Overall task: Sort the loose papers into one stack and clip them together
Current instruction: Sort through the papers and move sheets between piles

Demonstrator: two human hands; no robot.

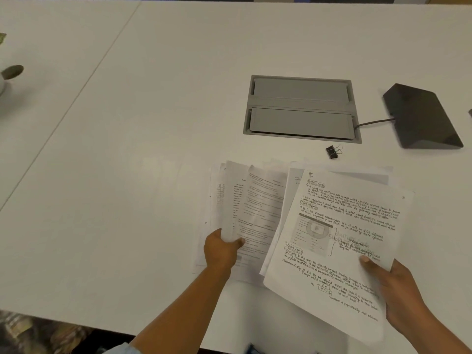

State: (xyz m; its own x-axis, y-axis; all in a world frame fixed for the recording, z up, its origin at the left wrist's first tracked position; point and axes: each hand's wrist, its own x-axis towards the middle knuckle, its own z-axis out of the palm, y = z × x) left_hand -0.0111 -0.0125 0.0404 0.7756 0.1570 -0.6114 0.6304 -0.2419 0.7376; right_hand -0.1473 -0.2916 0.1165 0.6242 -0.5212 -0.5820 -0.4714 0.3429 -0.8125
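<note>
Head view: left hand (221, 249) fingers pinch printed papers (255, 213), right hand (394, 284) pinches handwritten sheets (339, 241) beside them.

The papers (296, 190) are lying fanned out and uneven near the near edge of the table (153, 123), right of its middle. On the left side, printed sheets (258, 208) are overlapping loosely, with the left grip (222, 249) pinching their lower left part. On the right side, a handwritten sheet (339, 251) with a grey picture at its middle is sitting on top, tilted clockwise, with the right grip (398, 290) holding its lower right edge. The clip (332, 152), small and black with wire handles, is lying just beyond the papers' far edge, touching none of them.
</note>
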